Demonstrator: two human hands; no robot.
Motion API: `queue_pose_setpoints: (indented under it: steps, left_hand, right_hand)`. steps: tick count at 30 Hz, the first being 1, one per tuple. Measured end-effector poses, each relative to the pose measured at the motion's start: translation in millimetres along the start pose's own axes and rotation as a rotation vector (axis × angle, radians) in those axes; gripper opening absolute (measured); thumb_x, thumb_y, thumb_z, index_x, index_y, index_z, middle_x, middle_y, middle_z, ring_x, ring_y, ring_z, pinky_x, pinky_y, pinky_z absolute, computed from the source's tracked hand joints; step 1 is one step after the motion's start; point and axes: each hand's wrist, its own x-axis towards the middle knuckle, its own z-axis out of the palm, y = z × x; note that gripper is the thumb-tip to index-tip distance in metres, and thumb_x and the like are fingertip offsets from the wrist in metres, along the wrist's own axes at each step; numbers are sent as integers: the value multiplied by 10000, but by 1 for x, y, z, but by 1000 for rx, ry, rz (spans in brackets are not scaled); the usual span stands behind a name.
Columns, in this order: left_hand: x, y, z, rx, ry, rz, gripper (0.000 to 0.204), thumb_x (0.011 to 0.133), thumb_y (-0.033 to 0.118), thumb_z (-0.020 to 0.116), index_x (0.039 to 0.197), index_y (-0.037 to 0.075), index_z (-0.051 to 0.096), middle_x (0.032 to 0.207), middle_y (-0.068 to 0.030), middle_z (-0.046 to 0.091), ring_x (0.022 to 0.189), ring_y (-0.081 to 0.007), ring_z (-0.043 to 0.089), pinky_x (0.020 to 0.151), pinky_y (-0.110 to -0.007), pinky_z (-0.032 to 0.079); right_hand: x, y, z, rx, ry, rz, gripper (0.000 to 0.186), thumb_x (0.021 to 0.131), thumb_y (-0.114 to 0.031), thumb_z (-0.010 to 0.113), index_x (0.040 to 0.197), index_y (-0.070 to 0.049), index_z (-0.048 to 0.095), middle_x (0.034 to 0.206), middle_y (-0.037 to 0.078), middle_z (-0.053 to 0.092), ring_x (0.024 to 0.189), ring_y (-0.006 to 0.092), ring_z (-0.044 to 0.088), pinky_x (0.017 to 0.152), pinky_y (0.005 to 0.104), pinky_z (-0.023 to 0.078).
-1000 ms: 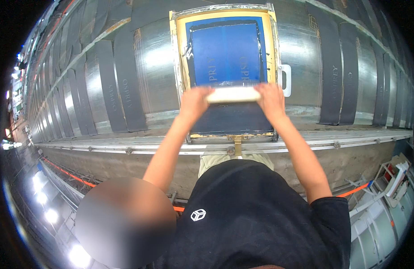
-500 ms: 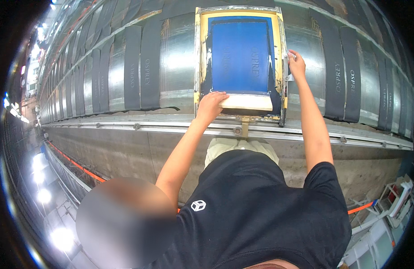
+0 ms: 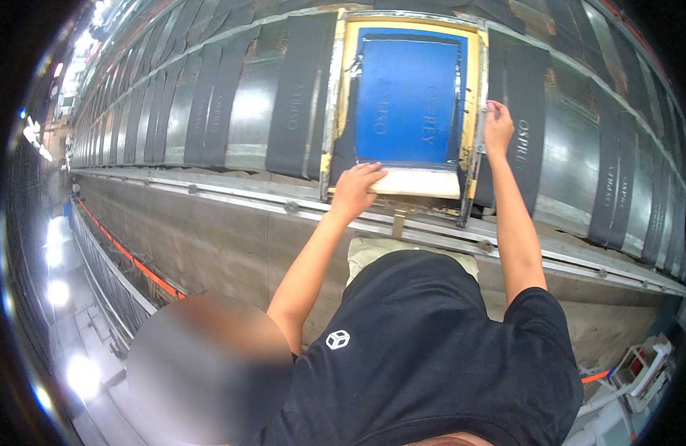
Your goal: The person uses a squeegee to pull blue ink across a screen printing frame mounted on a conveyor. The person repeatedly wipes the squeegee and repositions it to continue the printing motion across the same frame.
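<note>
Frame (image 3: 473,82) has shifted toward three o'clock, apparently covering fresh bench (image 3: 253,119), with the left hand (image 3: 355,191) laid over the pale bar (image 3: 423,183) at its six-o'clock end, the right hand (image 3: 498,132) curled at its three-o'clock rail, either's pinch impossible to tell.

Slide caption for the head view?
Left hand on the pale bar at the near end of a blue panel, right hand beside its yellow frame.

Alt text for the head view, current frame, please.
A person's left hand rests on the left end of a pale bar lying across the near end of a blue panel in a yellow-edged frame. The right hand is at the frame's right side. Dark strips lie on shiny metal around it.
</note>
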Motion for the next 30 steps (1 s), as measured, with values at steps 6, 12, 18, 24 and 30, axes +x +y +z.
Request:
queue_pose_setpoints:
  steps: [6, 12, 18, 24, 30]
  left_hand:
    - [-43, -150, -91, 24, -67, -28, 639, 693, -12, 710, 1300, 186, 681, 1405, -34, 626, 1307, -287, 556, 1056, -435, 439]
    - [-53, -210, -131, 85, -116, 35, 649, 714, -54, 679, 1317, 186, 660, 1376, -34, 645, 1292, -292, 565, 1073, -456, 430]
    - [-79, -224, -138, 47, -26, -26, 657, 689, -61, 705, 1302, 170, 670, 1357, -53, 656, 1256, -310, 594, 1043, -433, 480]
    - [-117, -218, -137, 82, -30, 87, 626, 683, -49, 703, 1269, 168, 681, 1344, -40, 661, 1248, -310, 596, 1057, -465, 471]
    - [-112, -223, -121, 141, -4, 116, 638, 685, -59, 679, 1282, 166, 664, 1355, -51, 648, 1282, -313, 573, 1104, -485, 437]
  right_hand:
    - [-86, -96, 135, 16, -64, 51, 240, 1006, -268, 591, 1081, -74, 712, 875, 182, 731, 826, 336, 709, 765, 428, 518]
    - [-113, -116, 192, 29, -63, 84, 212, 1006, -254, 580, 1073, -94, 703, 809, 179, 708, 746, 345, 684, 714, 443, 507]
    - [-120, -117, 203, -75, -57, 103, 256, 1007, -292, 567, 1097, -99, 708, 842, 171, 714, 797, 354, 684, 742, 461, 506]
    - [-113, -104, 212, -131, 11, -33, 294, 1009, -312, 568, 1108, -87, 730, 953, 175, 738, 897, 355, 701, 808, 423, 520]
    - [-112, -107, 209, -159, -34, 82, 286, 1008, -326, 564, 1126, -129, 736, 971, 193, 733, 927, 370, 696, 813, 434, 522]
